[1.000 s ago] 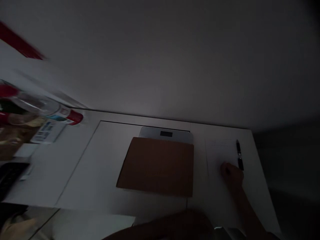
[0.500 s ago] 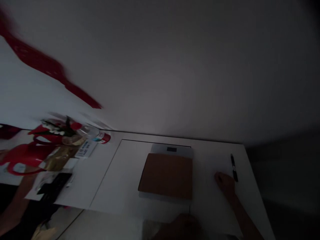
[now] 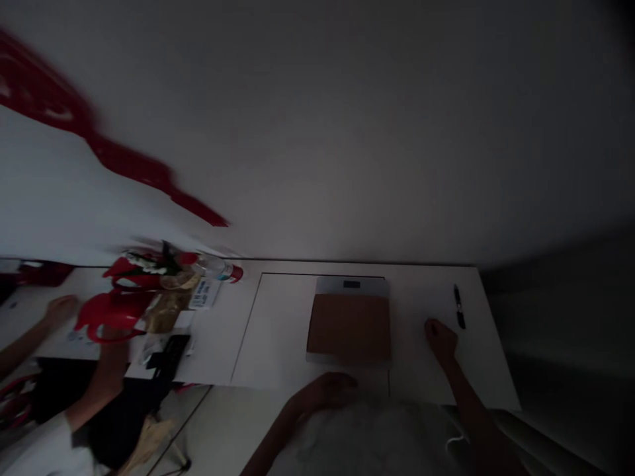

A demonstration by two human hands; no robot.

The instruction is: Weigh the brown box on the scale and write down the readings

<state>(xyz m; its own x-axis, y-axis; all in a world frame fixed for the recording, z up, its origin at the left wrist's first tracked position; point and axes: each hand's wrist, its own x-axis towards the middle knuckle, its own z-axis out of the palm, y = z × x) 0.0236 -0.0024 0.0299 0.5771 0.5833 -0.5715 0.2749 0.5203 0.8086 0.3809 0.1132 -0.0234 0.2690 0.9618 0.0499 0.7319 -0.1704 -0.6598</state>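
My left hand [image 3: 328, 389] lies at the table's front edge, fingers stretched to the right, with nothing seen in it; the picture is dark there. My right hand [image 3: 441, 338] rests on the white table [image 3: 282, 324] as a closed fist, with nothing seen in it. A black pen [image 3: 459, 307] lies just beyond it to the right, apart from the fist. Between and beyond my hands is a brown, flat rectangular piece [image 3: 350, 329]. It lies on a pale flat device [image 3: 325, 286] whose small dark display shows at the far edge.
To the left stand a red watering can [image 3: 112, 311], a clear bottle [image 3: 215, 268] with a red cap, flowers [image 3: 149, 263] and a small box [image 3: 204, 293]. A dark phone-like object [image 3: 171, 357] lies near them. Another person's arms [image 3: 106, 370] reach in there. A wall [image 3: 347, 165] rises behind the table.
My view has turned left and down, so the table's things sit further right or higher. My left hand and forearm show more fully. The right fist stays on the table near the pen.
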